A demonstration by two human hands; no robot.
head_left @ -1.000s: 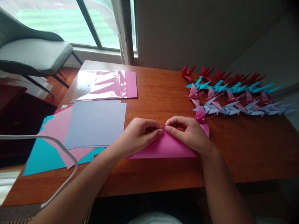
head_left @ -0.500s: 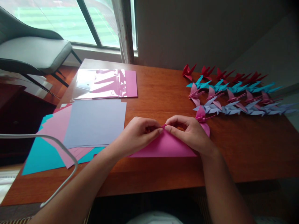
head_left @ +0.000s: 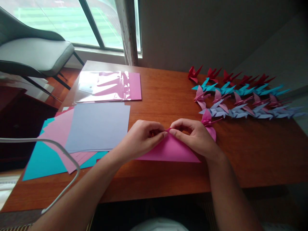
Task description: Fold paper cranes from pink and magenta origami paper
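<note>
A bright pink sheet of origami paper [head_left: 168,150], folded to a triangle, is between my hands with its long edge toward me. My left hand [head_left: 146,136] pinches the far tip between thumb and fingers. My right hand [head_left: 194,136] pinches the same tip just to the right, the two thumbs nearly meeting. Both hands partly cover the paper's sloping sides. Just past my right hand stands a bright pink paper crane [head_left: 208,120], its lower part half hidden by that hand.
Rows of folded cranes in red [head_left: 213,74], turquoise [head_left: 226,87], pink [head_left: 221,99] and lavender [head_left: 238,112] stand at the right. Loose lavender sheets [head_left: 98,126] lie left over pink and turquoise ones [head_left: 45,160]. Behind is a plastic packet [head_left: 103,86]. A white cable [head_left: 69,157] crosses the left.
Both hands keep their pinch at the tip, almost unmoved. The pink paper's near edge has shifted slightly, and its lower corners have drawn inward a little.
</note>
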